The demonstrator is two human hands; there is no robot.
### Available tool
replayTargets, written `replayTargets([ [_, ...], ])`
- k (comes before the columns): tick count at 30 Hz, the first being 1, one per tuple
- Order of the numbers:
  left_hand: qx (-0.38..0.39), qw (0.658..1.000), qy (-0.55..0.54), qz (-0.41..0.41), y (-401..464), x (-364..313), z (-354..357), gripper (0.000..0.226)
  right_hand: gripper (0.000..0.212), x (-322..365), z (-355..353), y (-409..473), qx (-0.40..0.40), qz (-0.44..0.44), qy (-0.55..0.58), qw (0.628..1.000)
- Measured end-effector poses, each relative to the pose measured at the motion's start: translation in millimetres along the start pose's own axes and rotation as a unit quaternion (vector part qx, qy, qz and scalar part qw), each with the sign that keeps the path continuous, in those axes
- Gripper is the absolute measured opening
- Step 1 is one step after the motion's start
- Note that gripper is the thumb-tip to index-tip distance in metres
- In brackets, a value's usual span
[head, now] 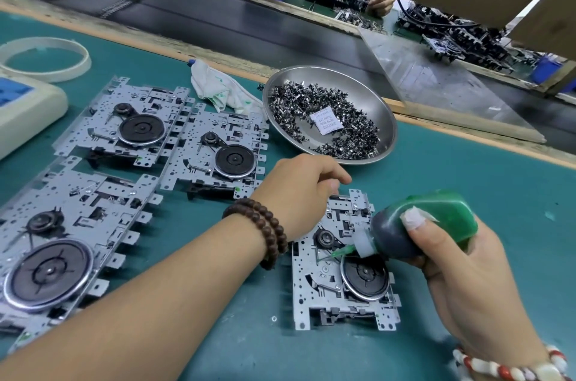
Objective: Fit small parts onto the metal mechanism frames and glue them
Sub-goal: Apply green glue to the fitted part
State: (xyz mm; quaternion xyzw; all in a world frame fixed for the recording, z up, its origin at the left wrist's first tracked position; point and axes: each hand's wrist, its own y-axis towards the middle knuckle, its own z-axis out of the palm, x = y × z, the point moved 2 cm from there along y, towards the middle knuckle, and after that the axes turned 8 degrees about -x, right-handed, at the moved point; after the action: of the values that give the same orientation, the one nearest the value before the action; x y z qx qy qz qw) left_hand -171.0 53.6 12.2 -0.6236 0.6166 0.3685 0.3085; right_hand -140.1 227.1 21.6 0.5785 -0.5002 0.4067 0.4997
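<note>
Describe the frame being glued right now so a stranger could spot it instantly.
On the green work mat, find the steel dish of small parts. Just below it lies one metal frame, alone. Unlike the three frames at left, the green glue bottle points its nozzle onto it.

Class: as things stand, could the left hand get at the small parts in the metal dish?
Probably yes. The left hand hovers just in front of the metal dish, and nothing lies between it and the small parts.
</note>
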Motion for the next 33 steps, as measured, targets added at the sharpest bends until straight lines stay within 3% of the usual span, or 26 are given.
replayTargets([
  [33,0.001,1.000,0.007,-0.002,-1,-1,-1,0.022,0.053,13,6,-4,0.000,-0.010,0.019,1.000],
])
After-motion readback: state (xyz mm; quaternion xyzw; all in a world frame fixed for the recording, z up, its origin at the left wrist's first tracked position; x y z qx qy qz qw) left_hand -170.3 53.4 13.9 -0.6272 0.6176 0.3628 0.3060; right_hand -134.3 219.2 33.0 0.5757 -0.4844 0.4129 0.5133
